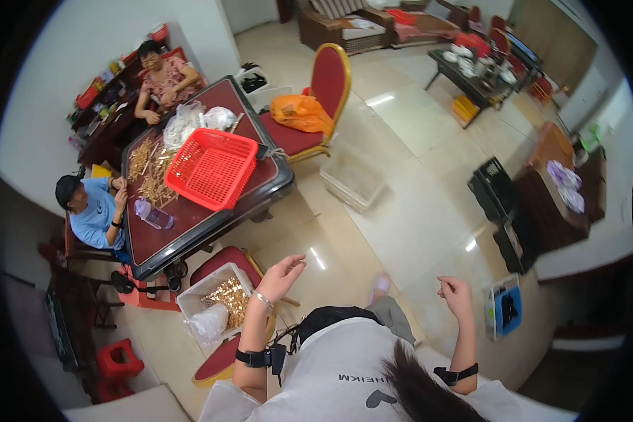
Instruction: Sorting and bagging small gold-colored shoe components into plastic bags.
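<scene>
My left hand, with a silver bracelet on its wrist, hangs in the air with loosely bent fingers and holds nothing. Nearest to it is a white plastic bin on a red-seated chair, filled with small gold pieces and a clear plastic bag. On the other side of my body, my right hand is raised over the floor, its fingers slightly curled and apart from the thumb, nothing visible in it. Black straps circle both my forearms.
A dark-edged table bears a red plastic basket, gold pieces and a purple bottle. Two people sit at it. An orange bag lies on a chair. A translucent bin and blue basket stand on the floor.
</scene>
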Motion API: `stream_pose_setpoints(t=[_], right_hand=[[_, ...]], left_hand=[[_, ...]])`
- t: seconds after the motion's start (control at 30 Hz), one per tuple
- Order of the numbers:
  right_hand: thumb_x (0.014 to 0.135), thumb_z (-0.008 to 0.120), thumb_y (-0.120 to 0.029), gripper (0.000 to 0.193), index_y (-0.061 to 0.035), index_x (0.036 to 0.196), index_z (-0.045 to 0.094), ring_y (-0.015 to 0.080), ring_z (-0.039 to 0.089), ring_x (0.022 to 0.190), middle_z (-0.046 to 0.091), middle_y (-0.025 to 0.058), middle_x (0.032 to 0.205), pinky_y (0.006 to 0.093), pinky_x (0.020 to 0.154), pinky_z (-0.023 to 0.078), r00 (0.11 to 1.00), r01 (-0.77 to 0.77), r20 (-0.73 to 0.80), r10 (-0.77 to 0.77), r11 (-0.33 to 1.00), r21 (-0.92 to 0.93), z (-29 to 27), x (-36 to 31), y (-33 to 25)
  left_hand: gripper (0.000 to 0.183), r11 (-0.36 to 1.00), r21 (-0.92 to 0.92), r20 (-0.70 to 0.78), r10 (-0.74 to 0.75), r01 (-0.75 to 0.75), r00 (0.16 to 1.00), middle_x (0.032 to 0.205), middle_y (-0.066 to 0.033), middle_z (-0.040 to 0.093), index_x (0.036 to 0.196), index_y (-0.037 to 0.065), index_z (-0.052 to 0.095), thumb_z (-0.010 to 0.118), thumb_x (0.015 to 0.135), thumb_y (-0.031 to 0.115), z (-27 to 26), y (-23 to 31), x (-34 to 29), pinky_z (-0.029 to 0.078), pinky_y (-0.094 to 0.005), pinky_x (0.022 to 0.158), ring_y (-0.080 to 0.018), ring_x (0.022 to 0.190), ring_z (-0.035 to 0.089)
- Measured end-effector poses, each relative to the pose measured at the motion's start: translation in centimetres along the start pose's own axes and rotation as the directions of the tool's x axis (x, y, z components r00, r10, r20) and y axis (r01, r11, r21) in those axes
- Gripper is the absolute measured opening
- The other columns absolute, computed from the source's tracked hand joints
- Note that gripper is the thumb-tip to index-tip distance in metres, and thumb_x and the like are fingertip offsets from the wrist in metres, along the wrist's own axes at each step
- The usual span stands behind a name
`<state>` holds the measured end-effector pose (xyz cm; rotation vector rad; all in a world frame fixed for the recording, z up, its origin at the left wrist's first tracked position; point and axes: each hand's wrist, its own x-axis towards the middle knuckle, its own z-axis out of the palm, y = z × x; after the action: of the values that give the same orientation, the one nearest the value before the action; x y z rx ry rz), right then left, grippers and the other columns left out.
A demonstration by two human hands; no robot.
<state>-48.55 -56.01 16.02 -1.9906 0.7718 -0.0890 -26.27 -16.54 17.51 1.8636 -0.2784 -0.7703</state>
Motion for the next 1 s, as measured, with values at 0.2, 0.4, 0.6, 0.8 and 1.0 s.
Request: stream_pose_setpoints(t=[0.2, 0.4, 0.6, 0.8, 1.0], right_hand=[[0.083, 0.056, -0.014, 0.020, -0.0052, 0.097, 0.067, 0.0245, 0.064, 0.068, 0.065, 0.0151, 0.076, 0.0328, 0.063, 0.049, 0.896, 0.420, 0.304, -0.324, 0.839, -0.345, 2.3, 22.2, -9.4], [0.084, 0.054, -0.015, 0.022, -0.0056, 0.100, 0.066, 0.0238, 0.064, 0.071, 0.065, 0.0144, 0.077, 0.0330, 0.066, 0.049, 0.672, 0.621, 0.590, -0.447, 0.775, -0.120, 11.4, 39.1, -23.9], [0.085, 0.054, -0.012, 0.023, -0.0018, 0.102, 0.065, 0.0156, 0.064, 0.070, 0.066, 0.0075, 0.076, 0.0284, 0.064, 0.049, 0.411, 0.640, 0.788, -0.457, 0.761, 0.107, 25.3, 49.7, -36.2], [0.086, 0.053, -0.009, 0.021, 0.0002, 0.101, 0.065, 0.0086, 0.061, 0.068, 0.065, 0.0037, 0.075, 0.0249, 0.062, 0.048, 0.165, 0.678, 0.900, -0.404, 0.709, 0.194, 36.6, 53.4, -46.0], [0.086, 0.057, -0.012, 0.019, -0.0019, 0.098, 0.067, 0.0088, 0.058, 0.067, 0.064, 0.0023, 0.076, 0.0237, 0.060, 0.048, 0.060, 0.757, 0.917, -0.394, 0.617, 0.216, 48.4, 60.8, -58.5]], left_hand=[[0.035, 0.993, -0.111, -0.471, -0.076, 0.026, 0.879, 0.111, -0.0091, 0.060, 0.122, -0.003, 0.050, 0.053, 0.093, 0.017, -2.7, -3.9, 7.2, 0.043, -0.0266, 0.091, -0.0148, 0.104, 0.056], [0.034, 0.949, -0.317, -0.603, -0.199, -0.003, 0.773, 0.115, -0.0132, 0.060, 0.121, -0.002, 0.051, 0.052, 0.092, 0.017, -3.8, -0.6, 11.7, 0.042, -0.0269, 0.092, -0.0168, 0.107, 0.056], [0.035, 0.920, -0.391, -0.702, -0.314, 0.022, 0.639, 0.117, -0.0119, 0.057, 0.124, -0.002, 0.048, 0.051, 0.093, 0.014, -8.6, 0.4, 16.1, 0.041, -0.0264, 0.094, -0.0160, 0.107, 0.054], [0.034, 0.873, -0.475, -0.787, -0.368, -0.107, 0.494, 0.117, -0.0113, 0.058, 0.123, -0.002, 0.049, 0.050, 0.093, 0.015, -13.9, -1.6, 18.4, 0.041, -0.0266, 0.094, -0.0155, 0.108, 0.054], [0.034, 0.793, -0.609, -0.748, -0.569, -0.013, 0.342, 0.118, -0.0139, 0.057, 0.124, -0.003, 0.048, 0.049, 0.093, 0.012, -15.9, -0.5, 19.9, 0.041, -0.0271, 0.094, -0.0188, 0.110, 0.054]])
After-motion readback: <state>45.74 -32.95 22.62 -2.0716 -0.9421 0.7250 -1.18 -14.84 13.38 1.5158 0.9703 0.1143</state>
